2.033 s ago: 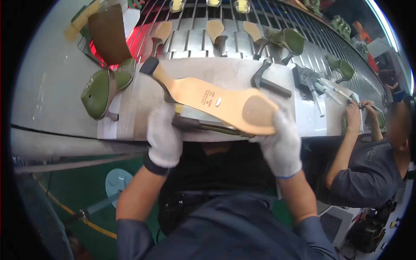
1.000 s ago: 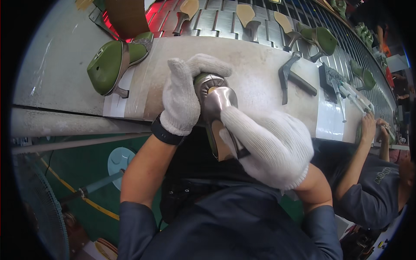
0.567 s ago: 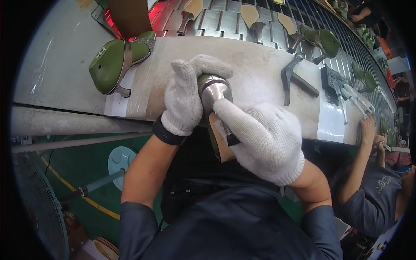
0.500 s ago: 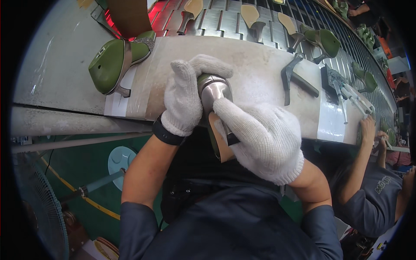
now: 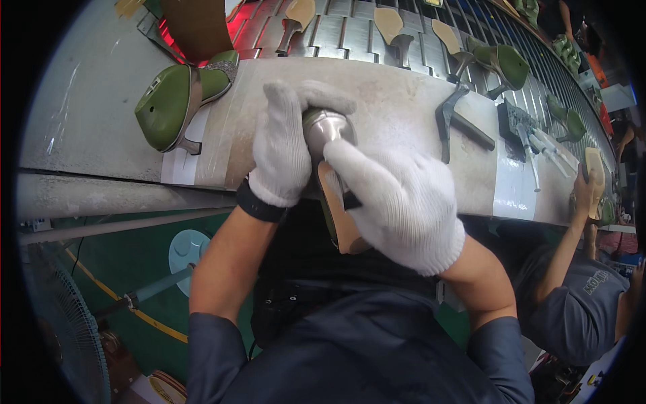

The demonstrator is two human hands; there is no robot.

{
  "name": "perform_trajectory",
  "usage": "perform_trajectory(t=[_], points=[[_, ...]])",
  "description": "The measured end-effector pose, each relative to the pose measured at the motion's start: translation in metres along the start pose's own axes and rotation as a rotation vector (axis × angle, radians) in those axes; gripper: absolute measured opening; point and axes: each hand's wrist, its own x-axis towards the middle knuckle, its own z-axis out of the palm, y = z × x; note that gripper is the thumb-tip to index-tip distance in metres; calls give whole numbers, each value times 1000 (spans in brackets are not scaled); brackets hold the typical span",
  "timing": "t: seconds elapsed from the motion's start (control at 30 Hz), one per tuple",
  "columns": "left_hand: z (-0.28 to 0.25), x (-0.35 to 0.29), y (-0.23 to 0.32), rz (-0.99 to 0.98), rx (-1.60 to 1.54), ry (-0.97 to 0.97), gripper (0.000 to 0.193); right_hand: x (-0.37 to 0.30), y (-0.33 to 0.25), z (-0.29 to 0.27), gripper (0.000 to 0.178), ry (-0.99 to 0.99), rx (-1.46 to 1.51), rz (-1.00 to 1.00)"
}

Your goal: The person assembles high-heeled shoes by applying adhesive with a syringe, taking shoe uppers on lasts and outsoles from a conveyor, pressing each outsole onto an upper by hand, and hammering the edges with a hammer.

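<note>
Between my two white-gloved hands is a high-heeled shoe, held with its tan sole (image 5: 342, 219) toward me and its shiny metallic heel (image 5: 328, 126) on the far side. My left hand (image 5: 279, 151) wraps the back and left side of the shoe, fingers curled over its far end. Closed on the heel from the right, my right hand (image 5: 404, 198) has its thumb along the metallic surface; its other fingers are mostly hidden. A green shoe (image 5: 165, 111) lies on the bench to the left, and a hammer (image 5: 464, 124) rests to the right.
Beyond the bench (image 5: 397, 94), a slatted metal conveyor (image 5: 343, 34) carries several tan-soled heeled shoes. White syringes (image 5: 552, 151) lie by a dark block at the right. A co-worker's hand (image 5: 584, 192) holds a tan-soled piece there. A fan (image 5: 64, 323) stands at the lower left.
My right hand has shifted slightly left and up along the heel, and the shoe has tilted a little. At the right, the co-worker's hand has brought up a tan-soled piece.
</note>
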Motion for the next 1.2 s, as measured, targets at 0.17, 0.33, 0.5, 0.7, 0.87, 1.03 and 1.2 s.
perform_trajectory(t=[0.17,0.33,0.5,0.7,0.87,1.03,1.2], points=[[-3,31,-8,111,65,-21,92,24,28,17,34,96,2,38],[-12,35,-23,-37,98,-131,61,26,39,14,32,54,45,128],[-1,39,-27,118,-63,-167,45,18,47,24,33,107,3,92],[2,40,-20,7,-45,-172,38,12,49,-3,35,-111,94,458],[8,41,-23,50,61,-169,35,23,44,-14,41,-493,654,1039],[16,42,-23,97,-50,-102,35,21,45,-5,49,-380,535,936],[12,38,-21,264,404,-151,28,17,48,3,54,-325,627,947]])
